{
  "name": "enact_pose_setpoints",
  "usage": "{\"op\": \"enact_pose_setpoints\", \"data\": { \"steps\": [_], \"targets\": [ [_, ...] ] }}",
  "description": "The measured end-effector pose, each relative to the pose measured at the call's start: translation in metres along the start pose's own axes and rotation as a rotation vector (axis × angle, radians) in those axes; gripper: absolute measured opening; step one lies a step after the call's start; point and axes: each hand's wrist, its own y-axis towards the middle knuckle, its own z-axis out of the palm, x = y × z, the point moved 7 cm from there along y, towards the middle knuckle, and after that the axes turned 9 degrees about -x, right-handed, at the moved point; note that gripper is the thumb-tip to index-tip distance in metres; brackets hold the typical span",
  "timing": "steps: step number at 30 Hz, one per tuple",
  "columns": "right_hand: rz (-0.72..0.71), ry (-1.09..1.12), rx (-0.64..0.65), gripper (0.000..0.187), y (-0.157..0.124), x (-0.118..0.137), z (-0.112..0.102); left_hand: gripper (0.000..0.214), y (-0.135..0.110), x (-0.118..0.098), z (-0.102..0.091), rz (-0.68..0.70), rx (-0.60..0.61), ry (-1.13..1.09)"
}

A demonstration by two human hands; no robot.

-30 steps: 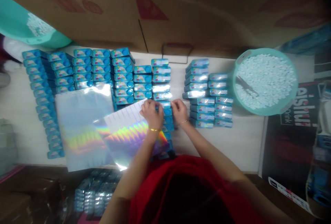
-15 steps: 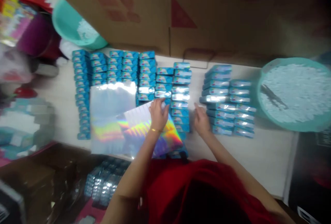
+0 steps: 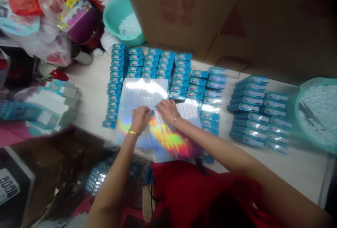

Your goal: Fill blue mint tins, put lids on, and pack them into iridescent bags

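Two shiny holographic sticker sheets (image 3: 171,140) lie overlapped on the white table (image 3: 295,164), in front of rows of small blue boxes (image 3: 168,70). My left hand (image 3: 139,118) rests curled on the left sheet (image 3: 139,96), fingers bent and pressed onto it. My right hand (image 3: 166,110) sits beside it on the upper edge of the right sheet, fingers pinched at the white strip area. Both wrists carry thin gold bangles. What the fingertips pinch is too small to make out.
A second group of blue boxes (image 3: 258,112) stands to the right. A teal basin of white pellets (image 3: 316,115) is at the far right, another teal basin (image 3: 123,20) at the back left. Large cardboard cartons (image 3: 223,20) wall the back. Bags and clutter (image 3: 44,20) fill the left.
The view has swung left. Both hands left the blue boxes and moved left and toward me onto the holographic sheets, where they now sit close together.
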Motion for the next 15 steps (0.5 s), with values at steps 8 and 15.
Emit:
{"op": "enact_pose_setpoints", "data": {
  "steps": [8, 15],
  "targets": [
    [0.013, -0.107, 0.06, 0.03, 0.028, 0.003, 0.013, 0.024, -0.006, 0.003, -0.003, 0.245, -0.108, 0.073],
    [0.005, -0.165, 0.067, 0.032, 0.052, -0.003, 0.034, 0.009, -0.05, -0.002, -0.028, 0.109, -0.117, -0.122]
  ]
}}
